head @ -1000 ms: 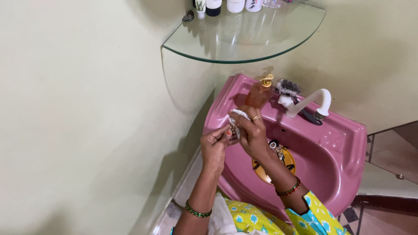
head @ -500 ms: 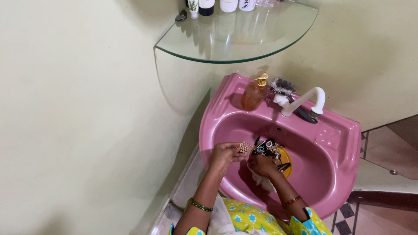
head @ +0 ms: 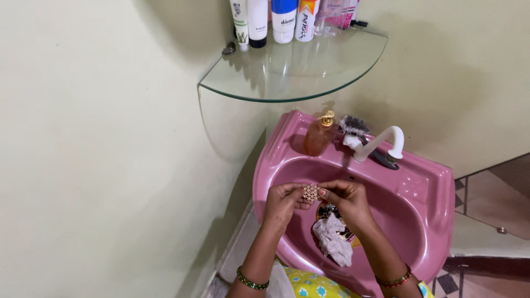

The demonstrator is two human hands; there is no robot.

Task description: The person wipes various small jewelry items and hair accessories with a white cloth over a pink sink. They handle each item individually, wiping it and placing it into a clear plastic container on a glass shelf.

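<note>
Over glossy pink basin [head: 425, 187]: both hands' fingers [head: 326, 193] pinch studded ornament [head: 311, 192].

Your left hand [head: 282, 200] and right hand [head: 346, 200] pinch a small ornament [head: 311, 192], glittery metal studded with stones. Under your right hand hangs a crumpled cloth [head: 333, 240], matt, soft (could be tissue). Sink [head: 425, 190] glossy pink ceramic. Tap [head: 381, 140] smooth white plastic. Shelf [head: 309, 66] clear polished glass. Soap bottle [head: 318, 136] translucent amber plastic.
</note>
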